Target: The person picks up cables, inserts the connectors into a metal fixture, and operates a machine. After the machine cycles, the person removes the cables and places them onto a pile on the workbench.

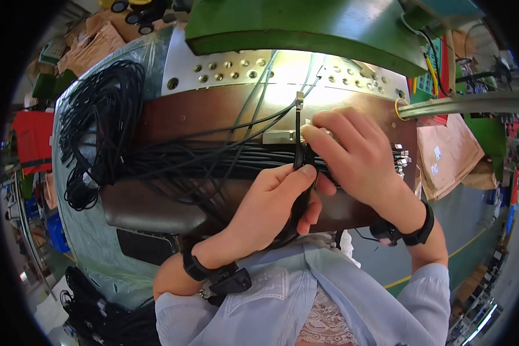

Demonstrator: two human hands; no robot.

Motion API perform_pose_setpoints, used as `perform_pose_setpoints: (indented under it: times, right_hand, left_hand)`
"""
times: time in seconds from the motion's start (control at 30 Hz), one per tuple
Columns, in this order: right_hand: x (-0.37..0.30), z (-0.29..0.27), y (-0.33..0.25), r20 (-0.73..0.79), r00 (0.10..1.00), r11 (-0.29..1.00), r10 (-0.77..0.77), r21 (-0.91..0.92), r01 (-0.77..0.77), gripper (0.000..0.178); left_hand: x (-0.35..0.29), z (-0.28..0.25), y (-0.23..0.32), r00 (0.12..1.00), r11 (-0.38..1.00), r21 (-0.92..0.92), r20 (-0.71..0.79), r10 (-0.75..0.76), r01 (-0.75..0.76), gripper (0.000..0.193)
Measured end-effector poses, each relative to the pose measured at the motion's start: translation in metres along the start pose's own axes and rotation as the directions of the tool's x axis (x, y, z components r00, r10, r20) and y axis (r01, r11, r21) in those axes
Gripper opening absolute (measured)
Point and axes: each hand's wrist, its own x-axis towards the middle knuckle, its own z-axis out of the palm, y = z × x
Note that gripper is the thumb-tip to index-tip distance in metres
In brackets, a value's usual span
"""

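My left hand (279, 202) is closed around several black cables (298, 190) in front of my body. One cable rises upright from this grip and ends in a metal connector (299, 101). Just above and to the right, my right hand (352, 153) pinches the upper part of a cable, with a small pale tip showing at its fingertips; the fingers partly hide it. Beneath both hands, a bundle of black cables (213, 158) lies across a brown board (173, 121). Its metal connectors (401, 158) stick out at the right end. A small metal block (279, 136) sits beside my right fingertips.
A large looped heap of black cables (106, 109) lies at the left. Behind the board are a perforated metal plate (213, 72) and a green machine body (300, 26). A metal bar (461, 106) juts in from the right, above brown paper wrapping (450, 153).
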Motion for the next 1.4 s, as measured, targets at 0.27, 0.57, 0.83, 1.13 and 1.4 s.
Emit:
perform_pose_setpoints:
  times: [0.27,0.57,0.83,1.13,1.4]
  right_hand:
    - [-0.028,0.026,0.014,0.028,0.973,0.948,0.23,0.221,-0.23,0.019]
    - [-0.023,0.012,0.008,0.03,0.989,0.983,0.143,0.111,-0.146,0.014]
    - [-0.032,0.007,0.02,-0.075,0.975,0.947,0.211,0.264,-0.185,0.014]
    - [-0.039,-0.002,0.026,0.201,0.922,0.908,0.331,0.197,-0.369,0.017]
    - [-0.005,-0.044,0.021,0.287,0.953,0.993,-0.094,-0.036,0.109,0.019]
  left_hand:
    - [-0.021,-0.01,0.021,0.914,0.906,0.163,-0.045,0.402,-0.39,0.04]
    - [0.0,0.003,0.006,0.986,0.992,0.127,0.161,-0.031,0.01,0.05]
    - [-0.013,0.012,0.031,0.99,0.911,0.387,0.064,0.127,-0.142,0.04]
    - [-0.001,0.013,0.026,0.942,0.906,0.398,0.227,-0.247,0.142,0.039]
    - [0.013,0.031,0.038,0.912,0.779,0.611,0.221,-0.344,0.145,0.035]
